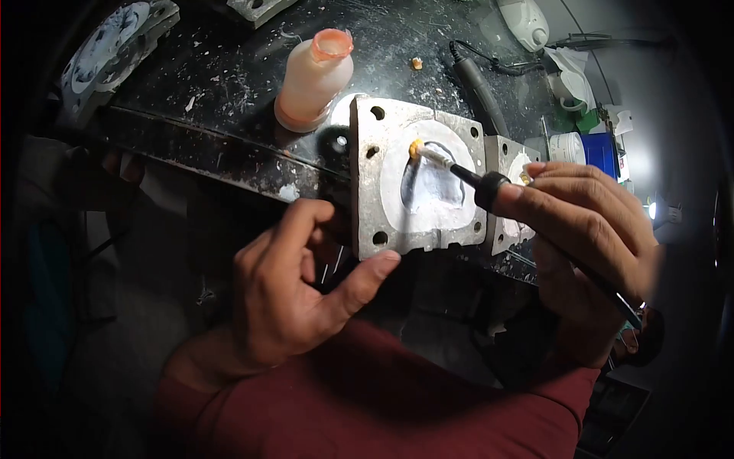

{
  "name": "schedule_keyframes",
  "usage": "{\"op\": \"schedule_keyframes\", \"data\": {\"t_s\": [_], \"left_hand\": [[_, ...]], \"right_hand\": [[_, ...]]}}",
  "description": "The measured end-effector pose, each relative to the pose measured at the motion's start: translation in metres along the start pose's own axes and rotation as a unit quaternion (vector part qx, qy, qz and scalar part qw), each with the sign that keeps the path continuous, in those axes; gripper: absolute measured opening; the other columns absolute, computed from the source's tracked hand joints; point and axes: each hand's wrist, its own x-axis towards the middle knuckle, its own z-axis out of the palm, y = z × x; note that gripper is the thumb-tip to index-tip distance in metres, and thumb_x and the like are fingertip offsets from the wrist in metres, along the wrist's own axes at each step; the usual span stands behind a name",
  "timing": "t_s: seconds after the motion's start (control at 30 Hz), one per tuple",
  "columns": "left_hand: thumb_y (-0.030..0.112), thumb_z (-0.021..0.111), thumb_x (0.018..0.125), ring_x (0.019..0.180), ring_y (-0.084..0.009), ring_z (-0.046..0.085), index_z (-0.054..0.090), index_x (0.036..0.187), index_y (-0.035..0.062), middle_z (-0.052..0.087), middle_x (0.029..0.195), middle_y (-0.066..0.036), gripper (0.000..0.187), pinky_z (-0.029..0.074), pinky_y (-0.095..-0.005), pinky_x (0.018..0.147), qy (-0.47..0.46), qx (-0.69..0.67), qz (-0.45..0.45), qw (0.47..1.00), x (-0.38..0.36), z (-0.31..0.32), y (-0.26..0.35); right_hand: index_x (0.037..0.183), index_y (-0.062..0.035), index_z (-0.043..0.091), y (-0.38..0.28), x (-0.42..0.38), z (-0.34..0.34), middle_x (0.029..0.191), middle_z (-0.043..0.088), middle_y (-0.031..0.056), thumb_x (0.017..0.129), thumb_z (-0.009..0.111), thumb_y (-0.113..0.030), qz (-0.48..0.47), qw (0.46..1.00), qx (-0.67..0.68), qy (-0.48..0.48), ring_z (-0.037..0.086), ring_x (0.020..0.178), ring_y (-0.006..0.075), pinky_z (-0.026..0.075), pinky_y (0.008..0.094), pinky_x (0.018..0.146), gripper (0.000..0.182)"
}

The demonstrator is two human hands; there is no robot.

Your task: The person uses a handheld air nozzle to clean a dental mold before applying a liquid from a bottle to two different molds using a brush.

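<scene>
Curling halfway around the lower-left corner of the plate (434,195), your left hand (298,294) appears to steady it, though hidden fingertips leave the hold uncertain. The plate tilts toward you at the bench edge (214,155) — likely for a clear view. Your right hand (596,222) pinches the tool (489,190), orange tip at the white face. Room lies behind, beyond the bottle (313,80); a second plate (508,229) crowds the right.

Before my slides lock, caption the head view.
Left hand at metal mould; right hand holding black tool, yellow blob at tip.
</scene>
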Motion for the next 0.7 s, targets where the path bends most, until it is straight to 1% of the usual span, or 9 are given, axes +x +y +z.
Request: {"op": "schedule_keyframes", "data": {"t_s": [0.1,0.17,0.2,0.27,0.3,0.33,0.4,0.57,0.7], "left_hand": [[0.033,0.076,0.092,0.062,0.0001,0.038,0.06,0.095,0.0,0.053,0.07,0.004,0.037,0.031,-0.018,0.052,-0.051,0.027,-0.012,0.998,0.005,0.003,0.014],[0.028,0.069,0.098,0.06,0.0007,0.038,0.061,0.091,0.0,0.053,0.067,0.006,0.029,0.032,-0.0187,0.052,-0.076,0.014,-0.092,0.993,0.012,0.004,0.022],[0.028,0.069,0.098,0.06,0.0007,0.038,0.061,0.091,0.0,0.053,0.067,0.006,0.029,0.032,-0.0187,0.052,-0.074,0.017,-0.087,0.993,0.012,0.006,0.021],[0.027,0.071,0.095,0.051,-0.0079,0.046,0.056,0.084,0.0013,0.053,0.058,-0.005,0.032,0.038,-0.0294,0.047,-0.004,-0.08,-0.048,0.996,0.011,0.014,0.011],[0.022,0.071,0.095,0.056,-0.0067,0.048,0.055,0.084,0.0011,0.054,0.062,-0.004,0.029,0.04,-0.0271,0.05,0.001,-0.118,-0.035,0.992,0.01,0.016,0.007],[0.022,0.071,0.095,0.056,-0.0067,0.048,0.055,0.084,0.0011,0.054,0.062,-0.004,0.029,0.04,-0.0271,0.05,-0.004,-0.116,-0.032,0.993,0.01,0.015,0.007],[0.018,0.072,0.093,0.061,-0.0067,0.051,0.055,0.084,0.0007,0.055,0.068,-0.004,0.026,0.043,-0.0254,0.054,0.03,-0.056,0.097,0.993,0.006,0.014,0.01],[0.012,0.076,0.088,0.062,-0.0096,0.056,0.058,0.085,0.0008,0.057,0.074,-0.005,0.021,0.047,-0.0261,0.057,0.03,-0.012,0.134,0.99,-0.002,0.011,0.019],[0.012,0.077,0.087,0.06,-0.0095,0.053,0.056,0.084,0.0008,0.055,0.072,-0.005,0.023,0.044,-0.0261,0.054,0.043,0.023,0.174,0.983,-0.005,0.014,0.017]], "right_hand": [[0.098,0.0068,0.072,-0.009,0.01,-0.009,0.079,0.071,0.0144,0.079,0.067,-0.006,0.004,1.0,0.002,-0.023,0.07,0.074,0.0265,0.059,0.039,0.071,0.023],[0.098,0.0064,0.072,-0.01,0.014,-0.016,0.083,0.072,0.0153,0.076,0.067,-0.001,0.022,0.999,0.016,-0.045,0.071,0.075,0.0261,0.057,0.0363,0.07,0.024],[0.1,0.0062,0.071,-0.01,0.013,-0.021,0.087,0.072,0.0167,0.077,0.065,0.004,0.071,0.994,0.043,-0.068,0.071,0.075,0.0259,0.056,0.0339,0.071,0.024],[0.103,0.0067,0.07,-0.004,0.007,-0.029,0.09,0.073,0.017,0.082,0.061,0.006,0.074,0.996,0.001,-0.054,0.071,0.077,0.0252,0.056,0.0329,0.071,0.023],[0.106,0.0073,0.069,0.001,0.0,-0.031,0.092,0.073,0.0159,0.089,0.058,0.006,0.05,0.998,-0.011,-0.022,0.07,0.08,0.0219,0.055,0.0315,0.071,0.02],[0.108,0.0092,0.068,0.0,-0.007,-0.036,0.094,0.072,0.0152,0.096,0.056,0.0,0.088,0.996,0.027,0.002,0.068,0.08,0.019,0.054,0.0309,0.07,0.019],[0.108,0.0111,0.067,0.003,-0.021,-0.043,0.094,0.071,0.0155,0.101,0.055,-0.008,0.099,0.984,0.137,0.053,0.067,0.079,0.0182,0.054,0.0303,0.069,0.024],[0.105,0.0117,0.068,-0.019,-0.05,-0.039,0.085,0.07,0.0175,0.102,0.056,-0.018,0.134,0.972,0.121,0.149,0.067,0.068,0.0206,0.053,0.0305,0.064,0.032],[0.102,0.011,0.069,-0.036,-0.055,-0.029,0.085,0.071,0.0186,0.1,0.06,-0.018,0.173,0.963,0.112,0.175,0.068,0.072,0.0211,0.054,0.0297,0.067,0.03]]}}
